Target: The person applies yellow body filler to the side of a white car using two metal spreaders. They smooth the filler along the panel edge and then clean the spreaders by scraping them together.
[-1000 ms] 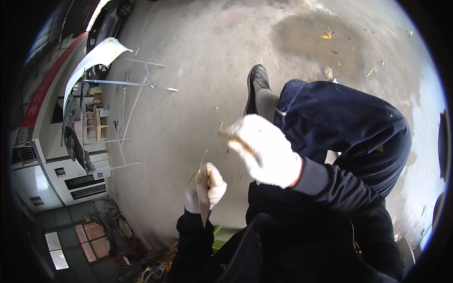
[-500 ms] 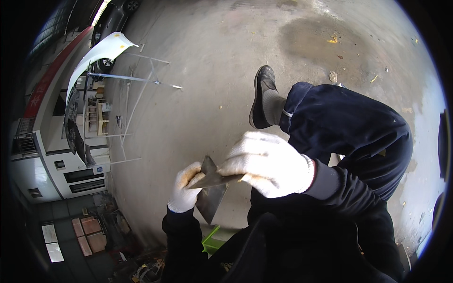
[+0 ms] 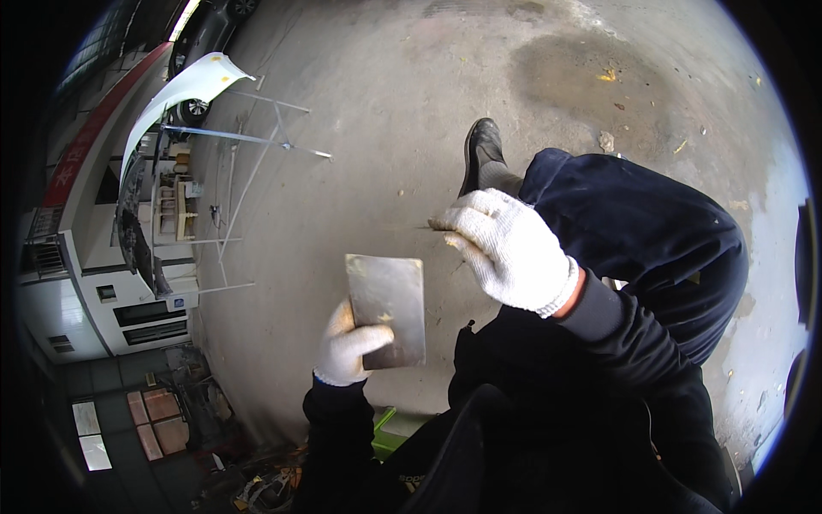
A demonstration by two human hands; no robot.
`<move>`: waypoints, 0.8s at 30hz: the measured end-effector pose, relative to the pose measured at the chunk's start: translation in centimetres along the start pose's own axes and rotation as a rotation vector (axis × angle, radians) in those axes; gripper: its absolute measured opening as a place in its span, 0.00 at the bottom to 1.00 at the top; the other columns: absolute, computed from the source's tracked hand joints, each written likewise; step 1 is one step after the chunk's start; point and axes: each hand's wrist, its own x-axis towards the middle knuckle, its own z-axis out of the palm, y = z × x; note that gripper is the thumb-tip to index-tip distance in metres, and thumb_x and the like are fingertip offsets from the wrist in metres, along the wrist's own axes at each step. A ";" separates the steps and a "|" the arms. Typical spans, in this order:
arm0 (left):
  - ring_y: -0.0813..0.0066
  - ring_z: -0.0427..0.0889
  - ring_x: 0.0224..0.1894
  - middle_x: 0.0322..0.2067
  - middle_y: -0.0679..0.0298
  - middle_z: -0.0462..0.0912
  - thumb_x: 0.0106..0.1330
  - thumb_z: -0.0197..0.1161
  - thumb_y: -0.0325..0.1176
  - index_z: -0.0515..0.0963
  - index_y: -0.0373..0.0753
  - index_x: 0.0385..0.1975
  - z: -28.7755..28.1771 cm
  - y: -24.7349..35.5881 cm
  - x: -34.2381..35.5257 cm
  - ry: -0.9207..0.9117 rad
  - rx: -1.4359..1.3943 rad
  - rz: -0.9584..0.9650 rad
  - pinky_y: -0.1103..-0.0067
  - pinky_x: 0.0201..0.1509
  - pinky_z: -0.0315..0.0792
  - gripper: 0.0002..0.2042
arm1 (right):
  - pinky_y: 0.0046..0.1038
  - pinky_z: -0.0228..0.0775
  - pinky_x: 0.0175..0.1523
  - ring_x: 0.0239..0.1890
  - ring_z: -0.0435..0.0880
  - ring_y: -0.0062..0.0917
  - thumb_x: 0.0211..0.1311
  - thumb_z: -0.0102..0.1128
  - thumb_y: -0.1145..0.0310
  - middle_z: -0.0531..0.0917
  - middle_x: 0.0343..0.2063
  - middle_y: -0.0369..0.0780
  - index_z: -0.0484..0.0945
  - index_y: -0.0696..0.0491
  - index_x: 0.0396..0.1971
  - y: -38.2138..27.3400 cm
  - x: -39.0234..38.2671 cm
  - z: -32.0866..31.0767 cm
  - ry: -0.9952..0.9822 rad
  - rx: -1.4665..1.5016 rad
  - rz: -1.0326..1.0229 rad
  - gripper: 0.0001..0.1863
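Note:
My left hand [image 3: 347,347], in a stained white knit glove, holds a rectangular metal plate [image 3: 394,295] upright below centre, thumb across its face. My right hand [image 3: 505,248], in a matching glove, is above and right of the plate, apart from it, pinched on a thin metal blade [image 3: 435,228] seen nearly edge-on; most of the blade is hidden by the fingers. My bent leg in dark trousers [image 3: 642,214] lies right of both hands, and my dark shoe [image 3: 482,141] rests on the concrete floor [image 3: 325,214].
A white car panel [image 3: 184,90] rests on a metal stand [image 3: 282,146] at left, with a dark car [image 3: 205,60] behind it. A green object [image 3: 385,437] is below my left arm. A dark stain [image 3: 582,68] and debris mark the floor at upper right.
My right hand has moved up and away from the plate, taking the blade with it. The plate in my left hand has turned from tilted to upright, its face now toward me.

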 end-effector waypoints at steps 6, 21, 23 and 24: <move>0.49 0.66 0.73 0.71 0.47 0.64 0.45 0.48 0.20 0.58 0.35 0.75 1.7 -0.1 1.8 0.060 -0.266 0.439 0.56 0.78 0.61 0.45 | 0.33 0.76 0.41 0.35 0.83 0.33 0.54 0.69 0.71 0.83 0.39 0.42 0.81 0.57 0.54 -3.5 -0.7 0.9 0.079 0.002 -0.161 0.25; 0.47 0.64 0.73 0.73 0.42 0.53 0.58 0.74 0.60 0.44 0.42 0.78 4.0 -0.5 2.6 -0.318 -0.412 0.513 0.61 0.65 0.80 0.57 | 0.33 0.75 0.39 0.34 0.79 0.34 0.55 0.67 0.71 0.82 0.40 0.43 0.75 0.61 0.60 -5.7 -3.1 3.4 0.039 0.138 -0.219 0.30; 0.49 0.65 0.73 0.73 0.43 0.54 0.59 0.72 0.62 0.44 0.41 0.78 4.6 -0.5 2.5 -0.243 -0.325 0.540 0.62 0.65 0.80 0.56 | 0.34 0.74 0.38 0.33 0.79 0.35 0.55 0.67 0.71 0.82 0.38 0.43 0.75 0.61 0.60 -5.7 -3.1 3.4 0.044 0.138 -0.209 0.30; 0.51 0.65 0.73 0.73 0.44 0.55 0.60 0.71 0.63 0.44 0.40 0.78 4.9 -0.4 2.5 -0.219 -0.288 0.557 0.62 0.65 0.80 0.56 | 0.34 0.74 0.38 0.33 0.79 0.35 0.55 0.67 0.71 0.82 0.38 0.43 0.76 0.61 0.60 -5.7 -3.0 3.3 0.051 0.137 -0.210 0.30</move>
